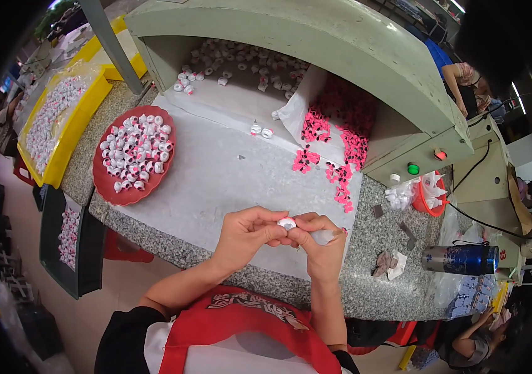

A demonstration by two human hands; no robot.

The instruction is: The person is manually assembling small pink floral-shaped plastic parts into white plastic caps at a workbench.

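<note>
My left hand (245, 235) and my right hand (323, 254) meet above the front part of the paper-covered bench. Between their fingertips they pinch a small rounded white piece (286, 223) with a trace of pink, too small to name its kind. A translucent whitish thing (323, 237), perhaps a small squeeze bottle, is tucked in my right hand, partly hidden by the fingers. To the left, a red scalloped dish (116, 197) holds many similar white-and-pink pieces. Flat pink pieces (306, 159) with dark centres lie scattered beyond my right hand.
A pale green machine housing (291, 22) arches over the back, with more white pieces (222, 81) inside. A yellow tray (82, 115) and a dark green bin (88, 249) stand left. On the right are a red cup (425, 202) of small bottles and a blue flask (459, 258).
</note>
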